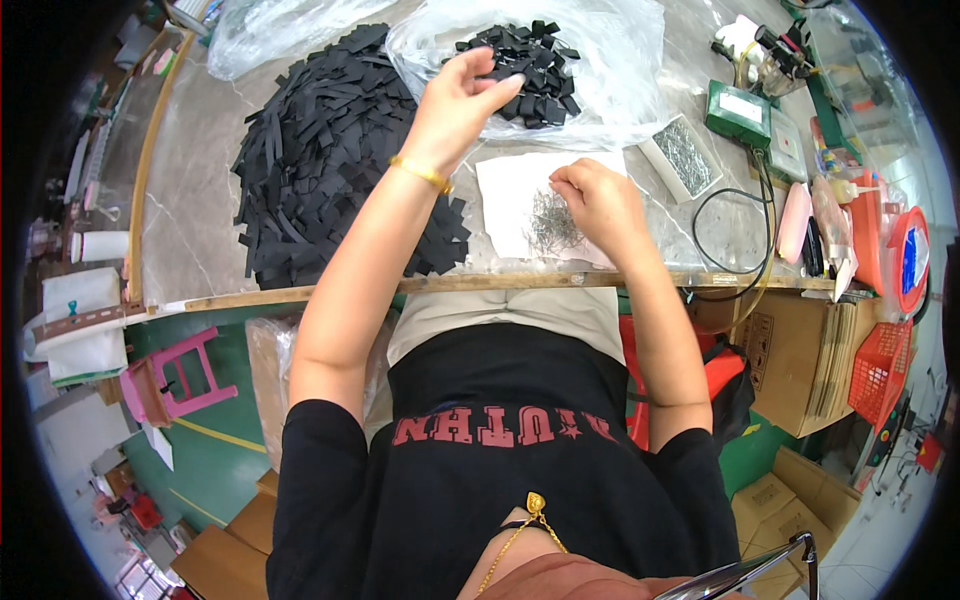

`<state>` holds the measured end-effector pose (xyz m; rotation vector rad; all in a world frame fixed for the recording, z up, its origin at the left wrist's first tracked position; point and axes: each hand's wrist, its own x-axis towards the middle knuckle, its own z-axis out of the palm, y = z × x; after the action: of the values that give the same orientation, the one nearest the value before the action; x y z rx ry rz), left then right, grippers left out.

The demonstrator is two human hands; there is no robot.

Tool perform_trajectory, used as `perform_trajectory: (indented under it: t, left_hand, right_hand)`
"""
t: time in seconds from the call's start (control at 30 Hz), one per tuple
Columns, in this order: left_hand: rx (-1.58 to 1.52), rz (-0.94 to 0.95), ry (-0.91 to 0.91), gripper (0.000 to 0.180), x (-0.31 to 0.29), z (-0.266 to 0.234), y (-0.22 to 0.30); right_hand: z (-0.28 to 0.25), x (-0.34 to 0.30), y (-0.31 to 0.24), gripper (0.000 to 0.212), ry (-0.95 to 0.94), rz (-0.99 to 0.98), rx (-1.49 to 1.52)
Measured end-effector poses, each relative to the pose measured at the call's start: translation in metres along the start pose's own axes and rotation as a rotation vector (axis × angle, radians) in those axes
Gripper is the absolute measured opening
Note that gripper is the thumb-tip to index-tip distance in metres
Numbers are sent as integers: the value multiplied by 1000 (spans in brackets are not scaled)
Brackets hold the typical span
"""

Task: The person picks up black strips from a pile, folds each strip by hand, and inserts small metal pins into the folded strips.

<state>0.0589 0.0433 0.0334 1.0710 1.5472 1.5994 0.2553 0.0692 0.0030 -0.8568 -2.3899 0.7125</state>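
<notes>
Pins (548,222) lie loose on the white paper (510,195); my right hand (597,200) pinches at them, and a careless sweep could scatter them off it. Beyond the paper, my left hand (455,100) grips one black tab (508,84) over the bagged tabs (528,70).

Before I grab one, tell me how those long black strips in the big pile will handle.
The long black strips look thin and flat, so probably light and somewhat floppy. They lie loosely tangled, so lifting one may drag its neighbours. Flat shapes shouldn't roll.
</notes>
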Motion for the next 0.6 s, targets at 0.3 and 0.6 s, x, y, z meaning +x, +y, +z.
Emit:
perform_trajectory:
  t: [0.3,0.6]
  left_hand:
    - [-125,-178,11,26,-64,-38,-13]
    - [-174,-220,8,22,-86,-42,-14]
  right_hand:
    - [0,29,6,6,-380,-391,-464]
    - [8,32,-4,7,-467,-336,-588]
